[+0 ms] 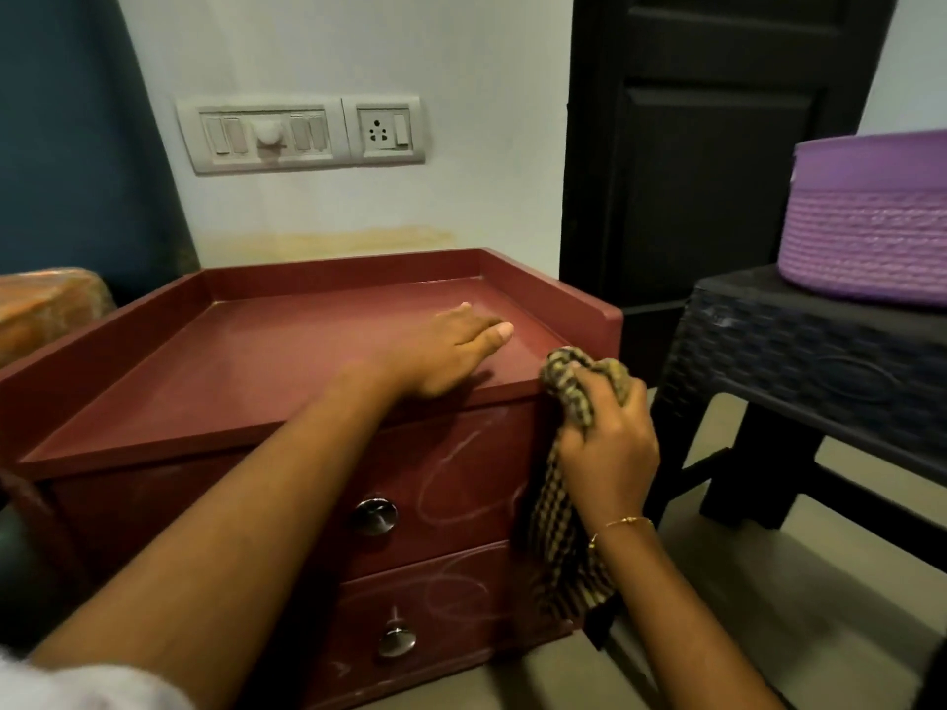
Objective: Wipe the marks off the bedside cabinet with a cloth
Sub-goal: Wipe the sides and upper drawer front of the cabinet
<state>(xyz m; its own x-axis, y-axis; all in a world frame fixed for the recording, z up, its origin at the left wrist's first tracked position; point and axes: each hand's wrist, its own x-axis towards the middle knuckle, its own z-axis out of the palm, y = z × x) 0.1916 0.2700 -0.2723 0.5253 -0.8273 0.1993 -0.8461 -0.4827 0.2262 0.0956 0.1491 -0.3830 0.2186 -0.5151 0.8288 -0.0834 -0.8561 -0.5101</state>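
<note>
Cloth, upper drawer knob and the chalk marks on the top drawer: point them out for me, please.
cloth (556,499), head view, on the checked part hanging below the fist.
upper drawer knob (373,516), head view, on its shiny round face.
chalk marks (464,479), head view, within the white loop on the top drawer front.

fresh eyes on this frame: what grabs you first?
The dark red bedside cabinet fills the centre, with pale looping scribbles on its drawer fronts. The left hand lies flat on its top, and the right hand grips a checked cloth at its front right corner.
</note>
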